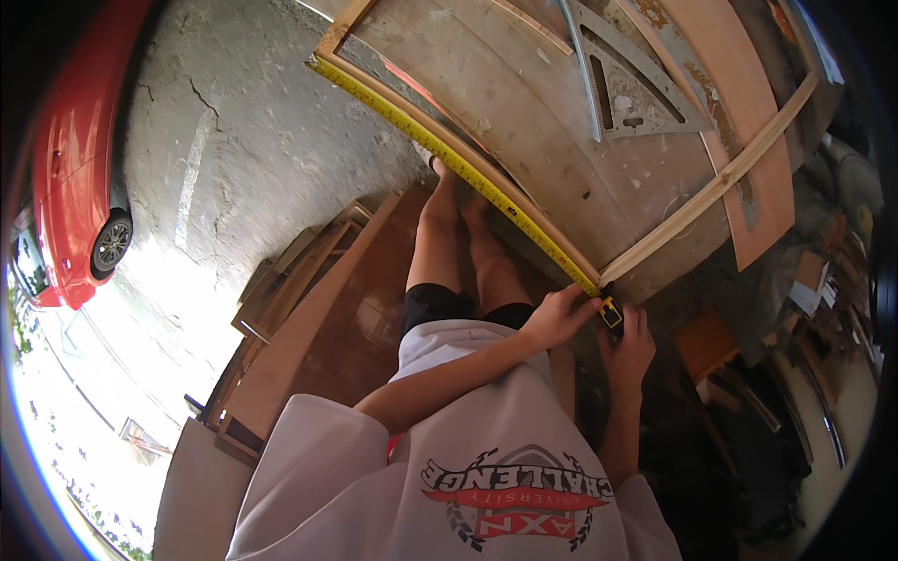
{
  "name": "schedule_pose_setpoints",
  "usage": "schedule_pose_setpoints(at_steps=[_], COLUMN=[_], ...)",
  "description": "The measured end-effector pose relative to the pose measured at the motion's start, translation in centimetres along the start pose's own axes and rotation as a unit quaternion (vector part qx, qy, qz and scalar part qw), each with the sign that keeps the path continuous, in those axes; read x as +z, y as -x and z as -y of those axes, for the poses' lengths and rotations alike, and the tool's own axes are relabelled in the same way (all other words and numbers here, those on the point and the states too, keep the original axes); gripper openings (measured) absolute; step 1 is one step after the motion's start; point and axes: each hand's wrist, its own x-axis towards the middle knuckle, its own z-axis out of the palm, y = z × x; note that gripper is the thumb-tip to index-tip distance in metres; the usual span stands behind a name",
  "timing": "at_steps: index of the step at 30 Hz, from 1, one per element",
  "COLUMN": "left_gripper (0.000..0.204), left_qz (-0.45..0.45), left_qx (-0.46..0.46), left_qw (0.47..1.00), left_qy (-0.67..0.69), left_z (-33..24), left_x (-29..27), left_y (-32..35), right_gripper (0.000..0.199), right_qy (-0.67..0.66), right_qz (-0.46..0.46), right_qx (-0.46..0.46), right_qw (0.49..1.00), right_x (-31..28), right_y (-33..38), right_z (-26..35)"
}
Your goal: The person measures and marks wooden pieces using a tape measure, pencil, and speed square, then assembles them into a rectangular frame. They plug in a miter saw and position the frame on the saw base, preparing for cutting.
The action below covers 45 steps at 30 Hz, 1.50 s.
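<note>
A yellow tape measure blade [449, 166] lies stretched along the near bar of a wooden frame [669, 229], from its far left corner to its near right corner. The black and yellow tape measure case [611, 316] sits just past that near corner. My right hand [630, 348] is closed around the case from its right side. Close by on the left, my left hand [554, 320] pinches the blade where it meets the case; its fingertips are partly hidden there. Inside the frame, on the worn work table [524, 103], lies a grey metal triangle square [645, 93].
Thin curved wood strips [748, 122] lie across the table's right side. Wood boards and panels [327, 309] lean to my left. A red car [79, 159] stands on the concrete floor [253, 93] at far left. Scrap wood [706, 346] is piled in shadow at right.
</note>
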Motion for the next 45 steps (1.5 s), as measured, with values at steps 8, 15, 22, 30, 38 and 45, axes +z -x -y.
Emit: schedule_pose_setpoints(at_steps=[8,15,22,30,38,45], left_gripper=[0.036,0.037,0.025,0.024,0.024,0.023], left_qz=[-0.075,-0.073,-0.055,-0.052,-0.053,-0.053], left_qx=[-0.003,0.016,0.061,0.097,0.104,0.096], left_qw=[0.997,0.997,0.996,0.993,0.992,0.993], left_qy=[-0.005,-0.016,0.017,0.040,0.049,0.047], left_z=[1.0,0.7,3.0,5.1,5.2,5.1], left_x=[1.6,1.2,1.8,3.1,2.7,2.0], left_y=[-0.3,-0.3,-0.6,-0.4,0.2,1.4], right_gripper=[0.057,0.063,0.063,0.018,0.011,0.012], right_qy=[0.001,-0.269,-0.529,-0.589,-0.499,-0.519], right_qz=[0.035,-0.132,-0.168,-0.156,-0.219,-0.223], right_qx=[-0.029,-0.027,-0.022,0.024,-0.046,-0.025], right_qw=[0.999,0.954,0.831,0.793,0.837,0.825], right_x=[-0.8,-6.1,1.4,6.5,7.7,8.5], right_y=[-0.5,-1.1,-9.1,-13.2,-11.7,-12.2], right_z=[-0.3,1.1,10.7,16.5,15.2,15.5])
